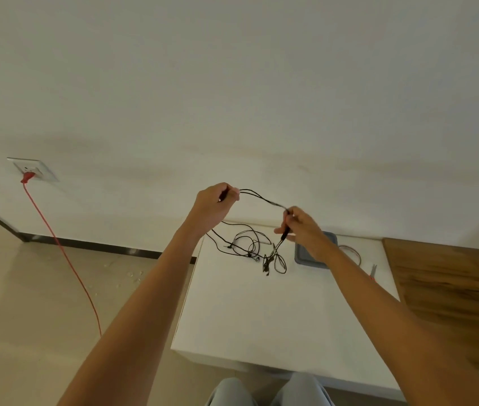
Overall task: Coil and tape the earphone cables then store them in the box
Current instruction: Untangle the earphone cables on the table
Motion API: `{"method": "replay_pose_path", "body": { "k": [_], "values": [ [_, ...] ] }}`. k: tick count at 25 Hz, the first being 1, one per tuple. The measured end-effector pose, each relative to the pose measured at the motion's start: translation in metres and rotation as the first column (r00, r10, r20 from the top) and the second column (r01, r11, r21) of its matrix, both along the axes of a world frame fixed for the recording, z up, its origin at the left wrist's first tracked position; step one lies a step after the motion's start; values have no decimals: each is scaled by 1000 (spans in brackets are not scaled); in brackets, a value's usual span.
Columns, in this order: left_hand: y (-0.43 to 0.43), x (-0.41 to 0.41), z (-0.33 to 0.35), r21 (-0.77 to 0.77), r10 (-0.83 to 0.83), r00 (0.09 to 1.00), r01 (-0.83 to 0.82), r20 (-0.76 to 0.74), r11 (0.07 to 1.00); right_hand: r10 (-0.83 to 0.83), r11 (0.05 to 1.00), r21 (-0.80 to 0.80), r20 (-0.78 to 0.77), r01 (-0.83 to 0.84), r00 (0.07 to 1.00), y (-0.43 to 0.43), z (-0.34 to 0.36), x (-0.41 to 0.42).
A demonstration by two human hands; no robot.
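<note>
A black earphone cable point(263, 198) stretches in the air between both hands above the white table point(261, 312). My left hand point(214, 202) pinches one end of it. My right hand point(301, 227) grips the other part, and the rest of the cable hangs down from it to the tabletop. A loose tangle of black earphone cables point(247, 244) lies on the table below the hands. A grey box point(305, 256) sits just behind my right hand, partly hidden by it.
A clear tape roll point(351, 253) and small scissors point(373, 271) lie right of the box. A wooden surface point(452, 294) adjoins the table on the right. A red cord point(62, 250) runs from a wall socket point(31, 169) down across the floor at left.
</note>
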State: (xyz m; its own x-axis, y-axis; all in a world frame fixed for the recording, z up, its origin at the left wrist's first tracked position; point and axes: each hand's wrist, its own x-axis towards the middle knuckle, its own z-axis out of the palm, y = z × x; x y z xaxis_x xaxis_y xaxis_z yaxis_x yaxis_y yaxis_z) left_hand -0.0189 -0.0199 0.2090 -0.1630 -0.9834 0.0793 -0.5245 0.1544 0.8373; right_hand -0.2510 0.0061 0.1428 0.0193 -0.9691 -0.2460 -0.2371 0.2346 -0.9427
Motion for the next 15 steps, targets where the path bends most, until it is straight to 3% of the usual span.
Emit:
{"method": "replay_pose_path", "body": {
  "k": [3,8,11,13,15],
  "values": [
    [-3,16,-14,85,-87,972,70,217,994,-230,964,-15,445,264,866,-7,31,-5],
    [4,26,-47,169,-87,957,41,277,985,-360,900,44,636,433,683,-20,62,-20],
    [9,33,-55,161,-21,955,-28,296,987,-449,856,-27,456,516,768,-21,56,-36],
    [10,37,-57,164,11,952,-64,305,984,-468,850,-189,158,492,869,-19,47,-43],
    [10,38,-57,215,15,955,-82,297,973,-460,840,-390,-147,377,875,-15,34,-45]
  ]
}}
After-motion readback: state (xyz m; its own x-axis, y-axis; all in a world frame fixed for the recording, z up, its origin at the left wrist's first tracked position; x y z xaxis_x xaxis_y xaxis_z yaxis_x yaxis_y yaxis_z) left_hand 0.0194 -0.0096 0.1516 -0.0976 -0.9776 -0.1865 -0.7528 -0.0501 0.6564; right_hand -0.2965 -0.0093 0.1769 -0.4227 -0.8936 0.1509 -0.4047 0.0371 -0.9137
